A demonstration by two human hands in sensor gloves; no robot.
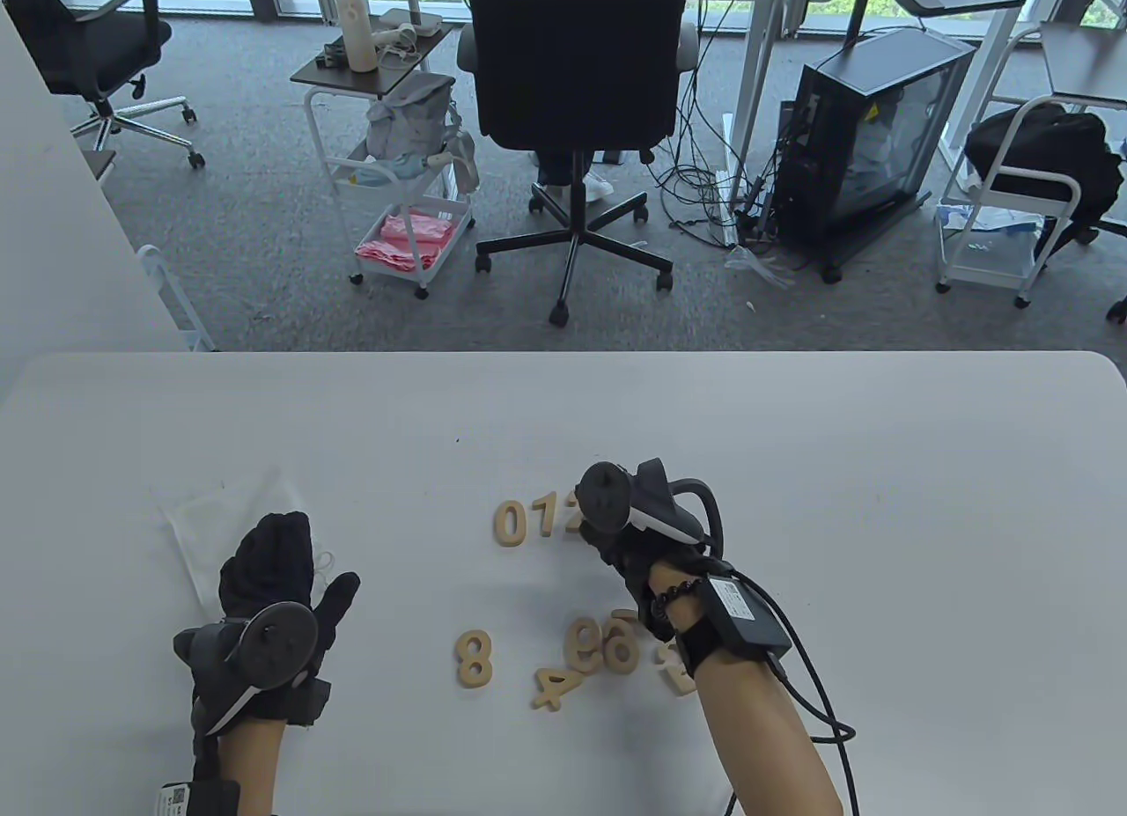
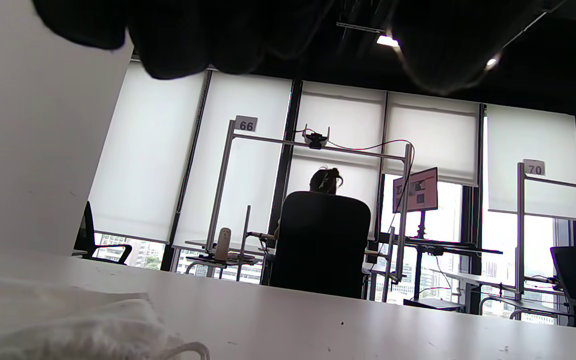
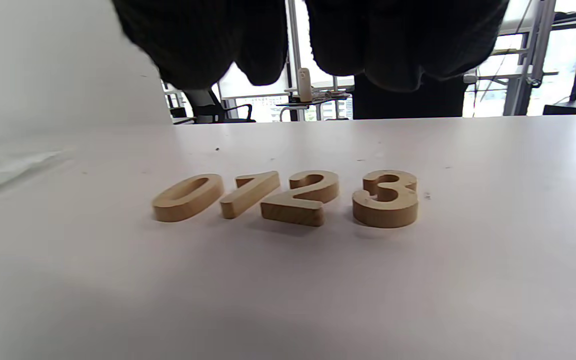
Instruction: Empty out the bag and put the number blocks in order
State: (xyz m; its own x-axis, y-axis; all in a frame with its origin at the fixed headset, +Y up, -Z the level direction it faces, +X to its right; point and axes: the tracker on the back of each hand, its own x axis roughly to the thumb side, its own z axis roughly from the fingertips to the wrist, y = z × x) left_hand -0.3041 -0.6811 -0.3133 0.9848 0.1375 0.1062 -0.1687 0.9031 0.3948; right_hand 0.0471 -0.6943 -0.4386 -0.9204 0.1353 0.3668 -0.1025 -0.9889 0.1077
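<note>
Black-gloved, my right hand [image 1: 629, 543] hangs just above the counter [image 1: 880, 499], and from the right wrist view its fingers [image 3: 398, 45] dangle loose at the top edge with nothing in them, so I read them as relaxed and holding nothing. Directly under those fingers I see the wooden row: the 0 [image 3: 188, 197], the 1 [image 3: 249, 194] and the 2 [image 3: 300, 197] nearly touching one another, then the 3 [image 3: 386, 198] with a small gap, all lying flat and apart from my fingertips. From the table view the tracker hides the 3 and part of the 2. Nearer my wrist, toward me, lies the unsorted scatter: two overlapping round digits, which look like a 6 and a 9 [image 1: 606, 644], a tilted 4 [image 1: 553, 688] beside them, an 8 [image 1: 475, 659] further to the left on its own, and another block [image 1: 678, 671] half hidden under my forearm that I cannot read. My left hand [image 1: 277, 587] sits well apart on the left, fingers straight and flat, pressing down on the pale drawstring bag [image 1: 198, 517], which lies limp on the counter; its cloth and cord show under that hand [image 2: 93, 325] in the left wrist view.
</note>
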